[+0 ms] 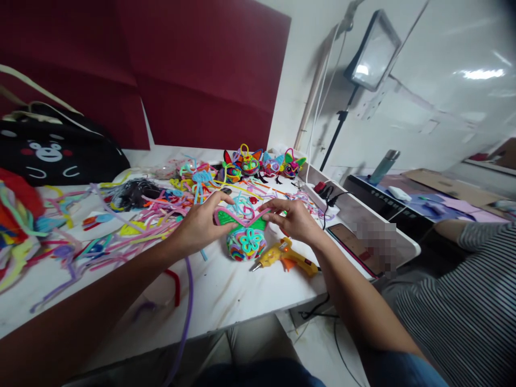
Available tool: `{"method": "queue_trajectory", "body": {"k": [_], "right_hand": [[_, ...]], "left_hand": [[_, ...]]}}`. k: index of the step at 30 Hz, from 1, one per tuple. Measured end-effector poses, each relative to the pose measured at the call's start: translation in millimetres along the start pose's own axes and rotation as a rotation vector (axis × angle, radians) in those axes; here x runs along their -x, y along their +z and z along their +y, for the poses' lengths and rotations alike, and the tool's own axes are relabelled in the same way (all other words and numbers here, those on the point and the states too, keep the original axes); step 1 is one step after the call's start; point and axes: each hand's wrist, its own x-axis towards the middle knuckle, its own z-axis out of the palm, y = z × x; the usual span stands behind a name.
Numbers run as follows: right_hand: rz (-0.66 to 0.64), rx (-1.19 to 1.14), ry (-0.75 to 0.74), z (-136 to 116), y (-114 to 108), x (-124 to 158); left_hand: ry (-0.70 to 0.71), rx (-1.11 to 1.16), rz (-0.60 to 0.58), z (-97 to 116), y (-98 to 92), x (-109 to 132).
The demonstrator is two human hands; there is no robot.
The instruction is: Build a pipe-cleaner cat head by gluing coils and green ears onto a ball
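A round, multicoloured pipe-cleaner animal head [241, 246] sits on the white table between my hands. A teal flower shape is on its side, and two green ears edged in pink spread from its top. The left ear is pinched between thumb and fingers of my left hand [205, 219]. At the other ear, my right hand [293, 219] grips the pink edge with thumb and forefinger. Close below my right hand lies a yellow glue gun [288, 255], its metal nozzle pointing left and a small orange light lit.
Loose pipe cleaners [133, 226] cover the table's left side. Several finished animal heads [250, 164] stand at the back. A phone [352, 247] lies by the white tray [389, 236] on the right. A striped-sleeved person [463, 301] sits close at right; a lamp [374, 51] stands behind.
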Motion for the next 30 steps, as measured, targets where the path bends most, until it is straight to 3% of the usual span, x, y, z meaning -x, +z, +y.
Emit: {"method": "queue_trajectory", "body": {"k": [17,24,30], "right_hand": [[0.032,0.055,-0.05,-1.4,0.3,4.8],[0.039,0.07,-0.034,-2.2,1.0,7.0],[0.054,0.067,-0.025,-2.1,1.8,7.0]], "left_hand": [[-0.056,-0.031,0.056,9.2,4.0,7.8],[-0.031,0.15,-0.004,6.7,7.3,9.1],[-0.048,0.034,0.04,5.3,6.3,5.6]]}}
